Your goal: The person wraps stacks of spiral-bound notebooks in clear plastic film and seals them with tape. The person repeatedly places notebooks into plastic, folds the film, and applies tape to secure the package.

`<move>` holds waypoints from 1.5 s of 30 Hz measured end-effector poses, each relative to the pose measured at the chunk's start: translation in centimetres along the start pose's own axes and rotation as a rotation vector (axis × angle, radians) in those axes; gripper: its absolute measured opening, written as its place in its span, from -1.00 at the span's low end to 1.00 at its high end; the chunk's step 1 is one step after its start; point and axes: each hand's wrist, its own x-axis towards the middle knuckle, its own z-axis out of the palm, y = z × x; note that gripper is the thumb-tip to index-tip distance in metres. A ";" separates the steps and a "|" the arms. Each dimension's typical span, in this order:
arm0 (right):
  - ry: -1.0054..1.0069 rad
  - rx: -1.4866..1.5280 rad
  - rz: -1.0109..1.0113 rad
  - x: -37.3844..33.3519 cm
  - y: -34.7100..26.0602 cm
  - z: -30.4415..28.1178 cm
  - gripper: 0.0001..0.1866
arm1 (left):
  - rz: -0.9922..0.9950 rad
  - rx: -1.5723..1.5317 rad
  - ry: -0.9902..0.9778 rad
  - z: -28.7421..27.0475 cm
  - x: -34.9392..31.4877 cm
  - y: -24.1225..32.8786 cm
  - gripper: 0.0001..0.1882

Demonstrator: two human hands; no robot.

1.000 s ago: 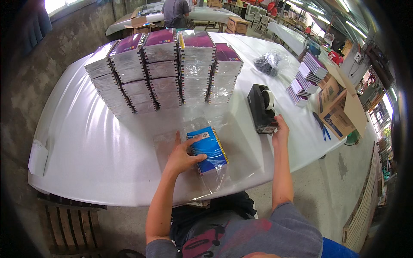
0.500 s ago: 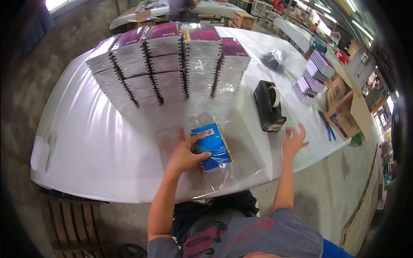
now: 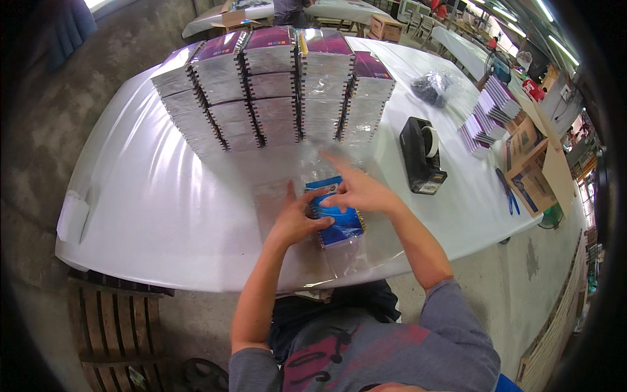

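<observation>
A small blue spiral-bound notebook [image 3: 341,228] lies in a clear plastic wrapper on the white-covered table, close to its front edge. My left hand [image 3: 297,219] rests along the notebook's left side, fingers spread, with the thumb and a finger on its cover. Over the notebook's upper part reaches my right hand [image 3: 359,191], its fingers apart and a stretched finger extending past the top edge onto the clear film. That fingertip is slightly blurred. Beside it to the right stands a black tape dispenser [image 3: 418,160] with a roll of tape.
Tall stacks of wrapped spiral notebooks [image 3: 271,85] stand behind my hands. Further right are piled purple-and-white books [image 3: 483,121], an open cardboard box [image 3: 528,163], a blue-handled tool [image 3: 508,191] and a clear bag with dark contents [image 3: 431,88]. A wooden slatted seat [image 3: 117,326] is at lower left.
My right hand has come from beside the tape dispenser leftward onto the notebook's top, its fingers no longer pinched. The left hand stays on the notebook. The whole view has shifted slightly.
</observation>
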 end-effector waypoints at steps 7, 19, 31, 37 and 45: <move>-0.031 -0.479 0.219 2.8 -0.1 1.0 0.19 | 0.005 -0.027 0.010 0.1 -0.1 -0.3 -0.20; -0.009 -0.014 0.252 -2.8 6.8 1.1 -0.03 | 0.043 -0.189 0.133 4.5 -0.9 -2.0 0.36; 0.289 0.486 -0.256 -6.7 8.5 5.3 0.12 | 0.541 -0.669 0.414 7.8 -4.7 2.1 0.40; 0.368 0.207 -0.340 -7.6 7.1 6.1 0.17 | 0.530 -0.102 0.698 8.6 -5.2 1.3 0.26; 0.517 0.208 -0.441 -10.3 6.9 4.8 0.05 | 0.797 0.315 0.882 5.6 -7.3 -0.2 -0.28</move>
